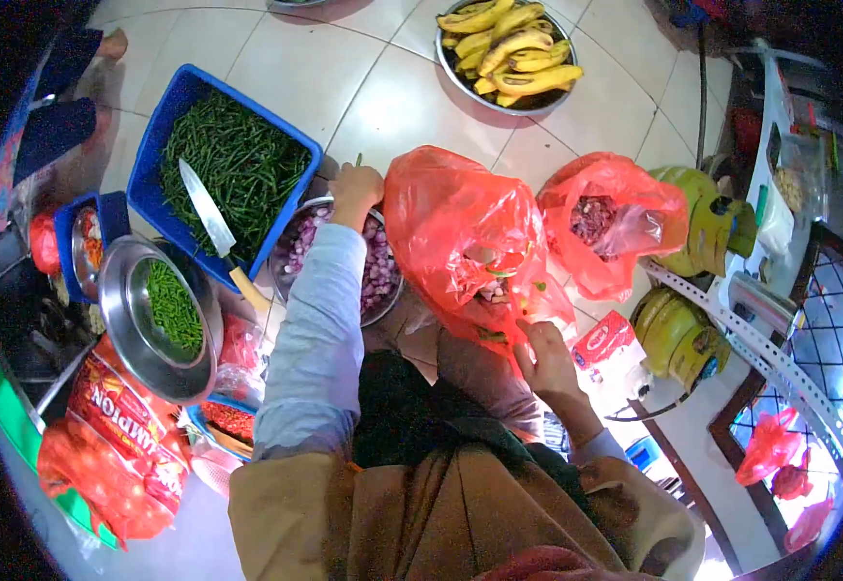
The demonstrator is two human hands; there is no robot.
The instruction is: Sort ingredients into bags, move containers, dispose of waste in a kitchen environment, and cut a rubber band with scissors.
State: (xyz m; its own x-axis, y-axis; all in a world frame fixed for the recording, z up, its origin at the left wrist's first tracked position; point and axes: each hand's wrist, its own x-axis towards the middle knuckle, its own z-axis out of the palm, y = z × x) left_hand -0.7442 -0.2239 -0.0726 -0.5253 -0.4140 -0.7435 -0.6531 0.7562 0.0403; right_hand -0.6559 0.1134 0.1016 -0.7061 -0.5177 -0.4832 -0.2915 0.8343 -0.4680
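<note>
My left hand (357, 190) reaches past the rim of a metal bowl of peeled shallots (379, 272), fingers bunched around a small green piece (359, 158) that pokes up. At the near edge of a large red plastic bag (458, 218), my right hand (541, 352) has its fingers on the film. Scraps show inside that bag. Left of the bowl stands a blue plastic basin (298, 138) full of cut green beans (236, 160). A kitchen knife (207, 210) with a wooden handle lies across the beans and the basin's near rim.
Bananas (516, 54) fill a metal bowl at the top. A second red bag (614, 218) and green gas cylinders (683, 327) stand to the right. At left are a metal basin (113, 319) with cut green pieces, a mesh sack (124, 443) and another person's foot (112, 45).
</note>
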